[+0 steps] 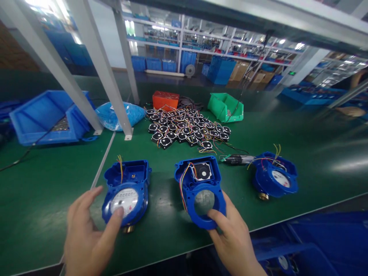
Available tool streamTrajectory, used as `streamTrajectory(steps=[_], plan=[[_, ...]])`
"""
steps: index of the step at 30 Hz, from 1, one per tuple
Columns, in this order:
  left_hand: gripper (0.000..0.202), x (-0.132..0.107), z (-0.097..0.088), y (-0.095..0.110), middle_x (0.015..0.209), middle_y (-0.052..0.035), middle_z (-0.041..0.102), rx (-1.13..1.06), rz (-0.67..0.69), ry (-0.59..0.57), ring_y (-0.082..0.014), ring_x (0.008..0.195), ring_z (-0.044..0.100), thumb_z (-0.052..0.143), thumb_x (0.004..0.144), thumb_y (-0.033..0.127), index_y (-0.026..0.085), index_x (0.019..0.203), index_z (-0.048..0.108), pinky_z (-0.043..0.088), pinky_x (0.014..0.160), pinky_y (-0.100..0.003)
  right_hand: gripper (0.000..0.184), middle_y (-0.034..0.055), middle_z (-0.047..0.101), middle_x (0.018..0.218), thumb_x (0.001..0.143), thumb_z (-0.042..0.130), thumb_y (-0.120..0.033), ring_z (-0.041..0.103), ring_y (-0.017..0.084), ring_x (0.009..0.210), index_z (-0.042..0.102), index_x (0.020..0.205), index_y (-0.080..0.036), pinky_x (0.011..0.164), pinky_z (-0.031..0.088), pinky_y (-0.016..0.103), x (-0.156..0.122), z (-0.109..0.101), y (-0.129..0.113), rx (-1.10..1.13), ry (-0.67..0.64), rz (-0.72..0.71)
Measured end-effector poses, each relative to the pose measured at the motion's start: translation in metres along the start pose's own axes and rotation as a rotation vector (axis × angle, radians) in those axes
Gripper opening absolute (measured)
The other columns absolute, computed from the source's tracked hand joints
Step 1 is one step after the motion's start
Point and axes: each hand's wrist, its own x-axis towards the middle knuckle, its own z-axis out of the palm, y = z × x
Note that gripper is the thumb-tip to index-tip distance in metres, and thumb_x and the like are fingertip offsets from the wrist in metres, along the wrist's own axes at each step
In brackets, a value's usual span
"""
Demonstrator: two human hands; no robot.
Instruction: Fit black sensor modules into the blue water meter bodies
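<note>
My right hand [230, 232] grips the lower ring of a blue meter housing [189, 199], thumb through the round opening. A black motor unit [203, 171] with colored wires sits in the housing's upper compartment. My left hand [92, 230] is open, fingers spread, at the left side of a blue water meter [126, 195]. Its thumb overlaps the meter's dial; whether it touches cannot be made out. That meter has a brass fitting below and wires rising from its upper box. Another blue water meter [274, 174] lies tilted at the right, with a black power screwdriver [238, 159] beside it.
Behind the meters lies a pile of black motor units [186, 128] with tangled wires. A red box [166, 100], green bin [225, 107], blue bag [115, 115] and large blue bin [51, 119] stand beyond. Grey posts [99, 65] rise from the green bench [57, 199].
</note>
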Motion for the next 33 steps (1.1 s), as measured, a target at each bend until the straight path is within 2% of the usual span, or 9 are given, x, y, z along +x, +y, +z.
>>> streamTrajectory(steps=[3,7,9,11,14,16,22,28,33], plan=[[0.039,-0.004,-0.002,0.019,0.110,-0.0133,0.046,-0.009,0.244,-0.013,-0.0305,0.105,0.045,0.050,0.077,0.036,0.016,0.111,0.046,0.039,0.089,-0.051,0.017,0.0120,0.030,0.129,0.075,0.041,-0.012,0.036,0.025,0.116,0.058,0.078,-0.013,0.082,0.044,0.040,0.000,0.000,-0.006,0.003,0.005,-0.021],[0.015,-0.001,0.002,0.045,0.102,-0.0089,0.051,-0.028,0.562,-0.066,-0.0268,0.103,0.045,0.050,0.078,0.026,0.018,0.091,0.054,0.027,0.097,-0.054,0.019,0.0100,0.025,0.132,0.075,0.040,-0.010,0.035,0.024,0.116,0.058,0.077,-0.013,0.082,0.044,0.040,-0.002,0.003,-0.013,-0.006,0.004,-0.039],[0.013,0.001,0.006,0.058,0.095,-0.0076,0.053,0.037,0.625,-0.104,-0.0270,0.100,0.046,0.053,0.077,0.030,0.018,0.081,0.057,0.021,0.098,-0.056,0.020,0.0100,0.024,0.132,0.075,0.039,-0.009,0.035,0.024,0.116,0.059,0.077,-0.013,0.083,0.043,0.040,-0.002,0.005,-0.017,-0.002,0.005,-0.060],[0.015,0.001,0.010,0.071,0.085,-0.0056,0.055,0.091,0.611,-0.158,-0.0247,0.090,0.049,0.054,0.077,0.032,0.018,0.073,0.058,0.020,0.096,-0.055,0.021,0.0114,0.024,0.132,0.075,0.039,-0.008,0.034,0.025,0.116,0.059,0.078,-0.013,0.084,0.043,0.041,-0.002,0.006,-0.020,-0.001,-0.010,-0.077],[0.021,0.001,0.013,0.083,0.071,-0.0022,0.053,0.066,0.548,-0.259,-0.0175,0.072,0.048,0.045,0.083,0.023,0.017,0.065,0.054,0.029,0.084,-0.043,0.019,0.0136,0.025,0.130,0.075,0.040,-0.008,0.035,0.026,0.114,0.058,0.076,-0.012,0.084,0.043,0.041,-0.002,0.004,-0.023,0.004,-0.054,-0.071],[0.024,0.002,0.011,0.086,0.067,-0.0014,0.052,-0.010,0.524,-0.282,-0.0151,0.067,0.046,0.040,0.084,0.019,0.016,0.063,0.050,0.030,0.075,-0.036,0.014,0.0145,0.029,0.125,0.071,0.042,-0.006,0.037,0.026,0.111,0.056,0.072,-0.010,0.083,0.044,0.040,-0.002,0.003,-0.024,-0.009,-0.089,-0.056],[0.023,0.009,0.003,0.090,0.069,-0.0008,0.053,-0.215,0.453,-0.316,-0.0132,0.069,0.049,0.042,0.084,0.018,0.016,0.063,0.050,0.034,0.068,-0.029,0.013,0.0114,0.035,0.112,0.060,0.050,0.000,0.040,0.024,0.100,0.052,0.067,-0.011,0.080,0.044,0.038,-0.006,0.007,-0.022,-0.060,-0.177,0.007],[0.018,0.011,0.001,0.091,0.073,-0.0012,0.053,-0.342,0.402,-0.313,-0.0129,0.073,0.050,0.044,0.083,0.016,0.017,0.067,0.052,0.038,0.065,-0.026,0.015,0.0111,0.035,0.112,0.059,0.049,0.001,0.040,0.024,0.098,0.052,0.068,-0.011,0.076,0.045,0.037,-0.006,0.008,-0.024,-0.053,-0.150,-0.007],[0.018,0.011,-0.002,0.093,0.072,0.0001,0.051,-0.382,0.444,-0.333,-0.0118,0.071,0.049,0.043,0.083,0.012,0.017,0.068,0.051,0.038,0.074,-0.028,0.015,0.0101,0.035,0.109,0.059,0.047,0.002,0.040,0.022,0.096,0.052,0.066,-0.011,0.077,0.044,0.036,-0.005,0.009,-0.024,-0.014,-0.145,-0.014]])
